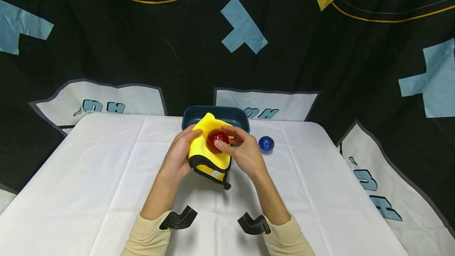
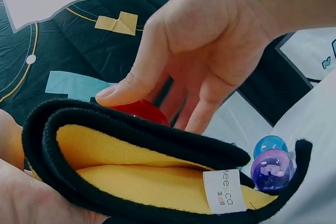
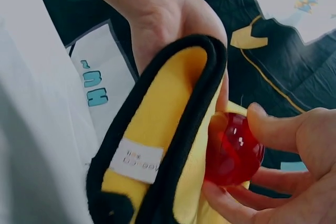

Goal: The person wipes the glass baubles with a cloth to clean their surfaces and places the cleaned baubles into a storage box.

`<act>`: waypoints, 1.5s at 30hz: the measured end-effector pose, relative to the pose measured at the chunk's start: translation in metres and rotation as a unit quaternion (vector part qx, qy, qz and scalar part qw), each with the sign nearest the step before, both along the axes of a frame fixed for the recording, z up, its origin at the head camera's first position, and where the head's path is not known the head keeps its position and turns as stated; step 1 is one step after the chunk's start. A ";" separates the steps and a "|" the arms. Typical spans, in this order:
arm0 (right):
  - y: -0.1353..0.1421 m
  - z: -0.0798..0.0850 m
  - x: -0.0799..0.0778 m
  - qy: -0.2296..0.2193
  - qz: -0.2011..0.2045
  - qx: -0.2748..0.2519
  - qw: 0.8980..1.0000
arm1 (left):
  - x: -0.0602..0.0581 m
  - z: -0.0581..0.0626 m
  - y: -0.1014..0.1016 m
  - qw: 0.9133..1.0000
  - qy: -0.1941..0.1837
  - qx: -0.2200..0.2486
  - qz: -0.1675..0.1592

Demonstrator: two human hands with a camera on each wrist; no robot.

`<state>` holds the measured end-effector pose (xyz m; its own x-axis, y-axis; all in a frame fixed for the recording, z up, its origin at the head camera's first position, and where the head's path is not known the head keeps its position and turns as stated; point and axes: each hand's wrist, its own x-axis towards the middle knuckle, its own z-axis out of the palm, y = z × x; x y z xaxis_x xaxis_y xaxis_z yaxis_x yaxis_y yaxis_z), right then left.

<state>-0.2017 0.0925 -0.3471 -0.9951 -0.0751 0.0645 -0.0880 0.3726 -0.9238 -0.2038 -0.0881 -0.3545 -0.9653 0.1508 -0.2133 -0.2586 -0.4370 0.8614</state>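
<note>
A person's left hand (image 1: 179, 151) grips a folded yellow cloth (image 1: 200, 145) by its left side, thumb on the front, while the right hand (image 1: 245, 151) grasps a red ball (image 1: 214, 135) between thumb and fingers, the ball resting against the yellow face of the cloth. Both hands are held up over a white surface (image 1: 217, 224). The cloth has a black border (image 2: 173, 142), and a small white label (image 2: 224, 191) shows inside the fold at its near end. Just beyond the cloth, near the far edge of the surface, sits a dark blue tray (image 1: 236, 115), partly hidden by the cloth and the left hand. Right of the tray, near it and apart from the right hand, a shiny blue ball (image 1: 266, 144) lies on the surface. A beige sleeve (image 1: 147, 234) and a black bracket (image 1: 178, 219) show on each forearm (image 1: 161, 196). Behind the surface hangs a black sheet (image 1: 170, 74) with light blue patches (image 1: 245, 27) and white panels (image 1: 142, 100) bearing blue letters (image 1: 115, 107)
</note>
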 end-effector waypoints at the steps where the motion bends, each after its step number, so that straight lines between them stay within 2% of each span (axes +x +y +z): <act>1: -0.001 0.000 0.001 0.007 0.001 -0.003 1.000 | 0.000 0.000 0.000 1.000 -0.001 -0.001 -0.001; 4: -0.001 0.002 0.004 0.025 0.012 -0.005 1.000 | 0.000 0.000 0.002 1.000 -0.007 -0.001 0.000; 13: 0.009 0.009 0.003 -0.007 0.068 0.003 0.998 | 0.002 0.001 0.002 1.000 -0.016 -0.003 -0.003; 18: 0.010 0.006 0.000 -0.001 0.055 0.015 0.998 | 0.003 0.001 0.003 1.000 -0.015 -0.001 -0.004; 23: 0.008 0.004 -0.002 -0.026 0.028 0.020 0.999 | 0.003 0.002 0.003 1.000 -0.023 -0.003 0.004; 31: 0.010 0.000 -0.006 -0.065 0.043 -0.013 0.997 | 0.003 0.002 0.002 1.000 -0.016 -0.004 -0.002; 38: 0.008 0.001 -0.004 -0.027 0.020 0.020 0.999 | 0.002 0.001 0.002 1.000 -0.002 -0.004 0.002; 45: 0.001 -0.001 0.002 0.064 0.010 -0.013 0.998 | 0.001 0.001 0.003 1.000 -0.016 -0.009 0.006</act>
